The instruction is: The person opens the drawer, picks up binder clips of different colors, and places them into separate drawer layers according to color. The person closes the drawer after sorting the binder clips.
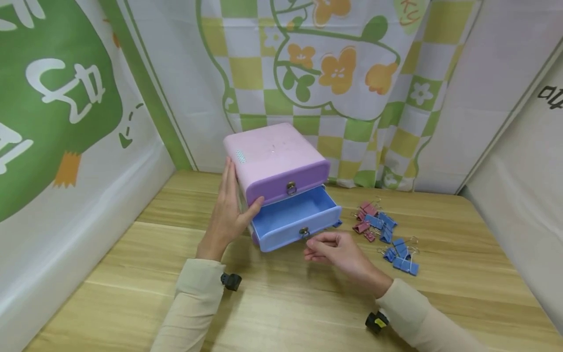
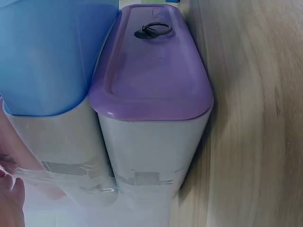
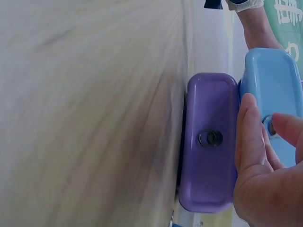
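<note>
A small stacked drawer box (image 1: 274, 146) stands on the table, pink on top with a purple upper drawer front. Its blue drawer (image 1: 281, 237) is pulled partway out, and the inside that shows is bare. My left hand (image 1: 228, 210) rests along the box's left side, fingers straight, thumb across the lower front corner. At the blue drawer's front, my right hand (image 1: 336, 252) pinches the metal ring pull (image 1: 304, 233) between thumb and forefinger. Below it, the purple bottom drawer (image 3: 210, 165) is closed, with its own ring (image 2: 157, 29).
Right of the box lie several binder clips, pink ones (image 1: 367, 210) and blue ones (image 1: 402, 254). One blue clip (image 1: 337, 223) sits close by the drawer's right side. A patterned curtain (image 1: 343, 132) hangs behind the wooden table (image 1: 308, 313).
</note>
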Action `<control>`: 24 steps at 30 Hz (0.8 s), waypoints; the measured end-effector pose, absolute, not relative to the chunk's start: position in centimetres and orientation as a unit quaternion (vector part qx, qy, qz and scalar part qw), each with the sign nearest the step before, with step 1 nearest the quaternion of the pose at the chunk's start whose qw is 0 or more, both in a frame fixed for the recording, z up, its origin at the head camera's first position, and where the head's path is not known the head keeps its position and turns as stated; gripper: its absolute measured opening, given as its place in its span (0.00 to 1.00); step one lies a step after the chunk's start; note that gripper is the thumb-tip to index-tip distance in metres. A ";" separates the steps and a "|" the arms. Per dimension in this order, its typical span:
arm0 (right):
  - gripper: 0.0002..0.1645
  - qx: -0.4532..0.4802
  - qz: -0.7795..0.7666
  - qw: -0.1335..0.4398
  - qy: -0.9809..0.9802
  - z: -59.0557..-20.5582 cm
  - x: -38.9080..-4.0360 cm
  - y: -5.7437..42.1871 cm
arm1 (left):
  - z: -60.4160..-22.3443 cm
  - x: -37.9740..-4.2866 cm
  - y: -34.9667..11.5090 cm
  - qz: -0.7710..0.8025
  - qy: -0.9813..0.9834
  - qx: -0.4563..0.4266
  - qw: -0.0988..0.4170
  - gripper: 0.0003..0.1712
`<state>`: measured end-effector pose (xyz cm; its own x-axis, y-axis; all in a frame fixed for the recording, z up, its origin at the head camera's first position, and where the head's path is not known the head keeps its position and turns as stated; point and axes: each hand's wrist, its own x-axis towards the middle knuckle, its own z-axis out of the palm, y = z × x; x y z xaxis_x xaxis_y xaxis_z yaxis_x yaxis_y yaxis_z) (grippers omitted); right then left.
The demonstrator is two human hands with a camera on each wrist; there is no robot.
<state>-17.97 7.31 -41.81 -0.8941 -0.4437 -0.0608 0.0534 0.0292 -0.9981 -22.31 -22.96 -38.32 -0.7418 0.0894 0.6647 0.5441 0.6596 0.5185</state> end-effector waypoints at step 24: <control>0.22 -0.130 -0.501 0.079 0.852 -35.6 -23.0 15.6 | -38.3 -22.4 -22.6 -0.369 -0.826 -0.243 0.350 0.54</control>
<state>-22.99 15.64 -35.56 -0.9538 -0.3003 -0.0052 -0.1415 0.4645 -0.8742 -22.36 -22.63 -38.30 -0.6367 0.1425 0.7578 0.6595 0.6099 0.4395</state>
